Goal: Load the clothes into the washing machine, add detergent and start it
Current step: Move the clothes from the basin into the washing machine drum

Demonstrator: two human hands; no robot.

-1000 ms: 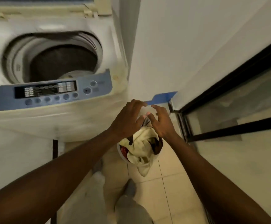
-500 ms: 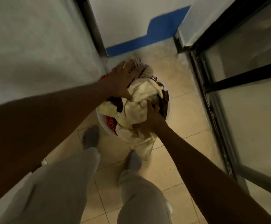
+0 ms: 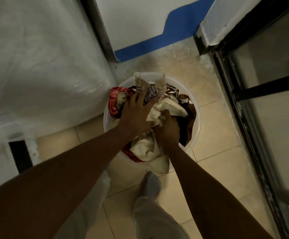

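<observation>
Clothes (image 3: 164, 107) are lying heaped in a round white basin (image 3: 198, 125), which is sitting on the tiled floor (image 3: 214, 163) just beside the white side of the washing machine (image 3: 42, 66). The pile is mixing cream, striped, red patterned and dark brown pieces, and one cream piece is spilling over the near rim of the basin. The left hand (image 3: 137, 111) is pressing down on top of the heap with fingers spread over the striped cloth, partly curling into it. The right hand (image 3: 168, 126) is closing in a fist around a fold of the cream cloth, gripping it. Both bare forearms are reaching down from the lower corners. A foot in a grey sock (image 3: 150, 185) is standing just in front of the basin, with pale trouser legs below it. A white wall with a blue painted base (image 3: 157, 44) is standing behind the basin, and a black-framed glass door (image 3: 260, 87) is running along the right.
</observation>
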